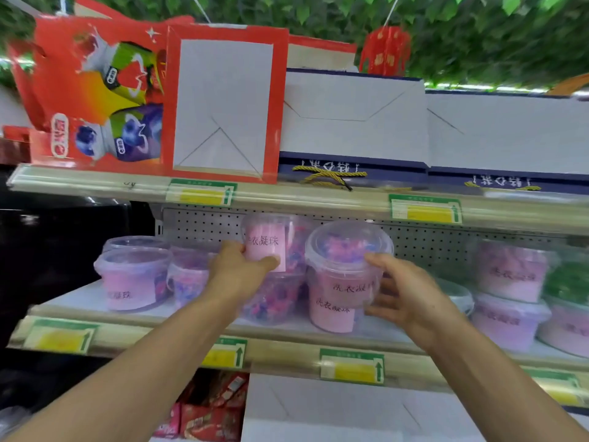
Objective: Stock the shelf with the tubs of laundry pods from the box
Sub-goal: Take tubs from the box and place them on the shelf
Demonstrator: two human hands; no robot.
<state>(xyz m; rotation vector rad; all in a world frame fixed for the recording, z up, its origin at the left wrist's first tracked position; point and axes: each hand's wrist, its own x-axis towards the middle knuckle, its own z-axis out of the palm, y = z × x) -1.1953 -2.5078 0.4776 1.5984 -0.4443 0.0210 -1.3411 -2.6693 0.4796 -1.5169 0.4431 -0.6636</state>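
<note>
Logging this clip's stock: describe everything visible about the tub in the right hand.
The tub in the right hand is a clear plastic tub with a domed see-through lid, filled with pink and blue laundry pods. A pink label with handwritten characters wraps its front. It tilts toward the camera, perched on a like tub on the middle shelf. The right hand grips its right side, thumb at the rim.

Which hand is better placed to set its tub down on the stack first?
Probably the right hand: its tub already sits tilted on a shelved tub; the left hand holds its tub higher.
</note>
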